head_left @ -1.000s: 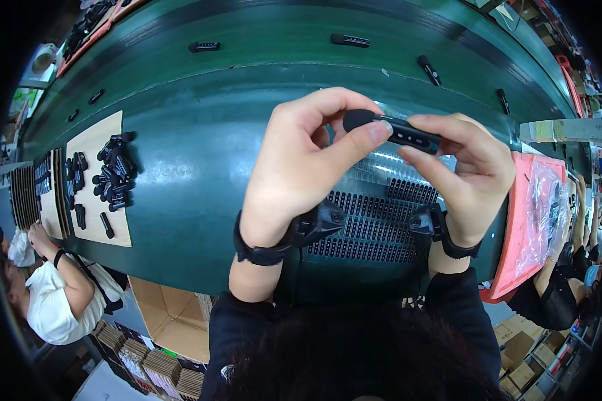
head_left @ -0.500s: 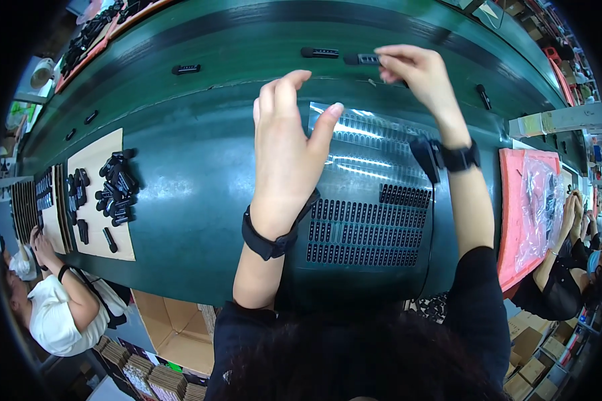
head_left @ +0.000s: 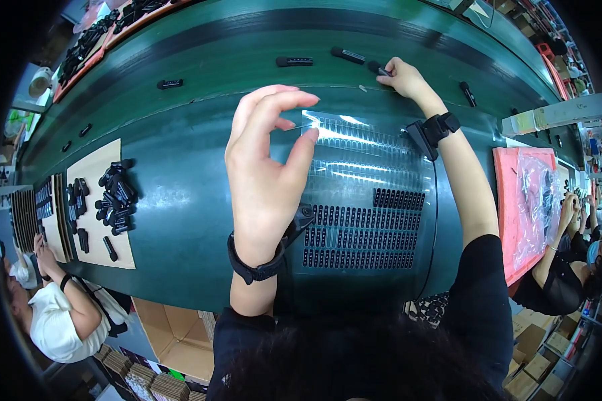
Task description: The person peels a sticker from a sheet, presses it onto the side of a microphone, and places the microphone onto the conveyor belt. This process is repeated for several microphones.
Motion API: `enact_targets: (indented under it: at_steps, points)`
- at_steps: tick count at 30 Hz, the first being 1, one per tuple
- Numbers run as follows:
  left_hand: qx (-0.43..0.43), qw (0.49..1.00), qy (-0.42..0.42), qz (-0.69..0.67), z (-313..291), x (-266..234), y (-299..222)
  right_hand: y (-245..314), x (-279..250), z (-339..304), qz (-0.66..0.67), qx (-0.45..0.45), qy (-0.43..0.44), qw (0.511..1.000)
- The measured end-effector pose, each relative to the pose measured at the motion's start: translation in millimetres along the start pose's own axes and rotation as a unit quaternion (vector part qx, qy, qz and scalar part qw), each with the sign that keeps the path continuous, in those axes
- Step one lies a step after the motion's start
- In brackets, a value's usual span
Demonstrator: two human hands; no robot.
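At the far side of the green surface, my right hand [head_left: 406, 79] pinches a small black clip-on microphone [head_left: 376, 67] with a rounded tip. Just left of it lies another such microphone [head_left: 348, 55], and farther left a third microphone [head_left: 294, 61]. My left hand [head_left: 264, 174] hovers beside a clear sticker sheet [head_left: 364, 169], fingers curved and thumb apart, with nothing visible held. Black slotted stickers [head_left: 364, 230] fill the sheet's nearer rows; its farther rows show only outlines. A black strap circles each wrist, and a dark cable runs down from the right one.
On the left, a cardboard sheet [head_left: 117, 250] bears a heap of black microphones [head_left: 117, 194]. A pink foam-lined tray [head_left: 505, 220] with clear plastic sits right, below a pale metal bar [head_left: 555, 120]. Co-workers sit at both sides. An open carton [head_left: 180, 334] stands below the table edge.
My right hand has drawn nearer and slightly left, still gripping a microphone. The left hand has shifted left and nearer, its fingers curling more. Several microphones on the far strip have changed position.
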State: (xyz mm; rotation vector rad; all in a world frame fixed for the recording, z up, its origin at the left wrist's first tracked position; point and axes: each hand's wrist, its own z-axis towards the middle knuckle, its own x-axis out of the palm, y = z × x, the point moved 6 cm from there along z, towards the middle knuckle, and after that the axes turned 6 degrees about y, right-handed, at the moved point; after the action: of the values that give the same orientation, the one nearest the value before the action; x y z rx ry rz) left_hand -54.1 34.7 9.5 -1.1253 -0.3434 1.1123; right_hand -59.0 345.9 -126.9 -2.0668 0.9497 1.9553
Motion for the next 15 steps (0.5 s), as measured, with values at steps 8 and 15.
enact_targets:
  at_steps: [8,15]
  points:
    - [-0.034,0.981,0.0,-0.192,-7,-11,-8,76,-66,-95,0.371,-0.143,0.019,0.917]
    - [-0.113,0.938,-0.007,-0.328,-13,-7,-17,125,-70,-188,0.527,-0.208,-0.029,0.823]
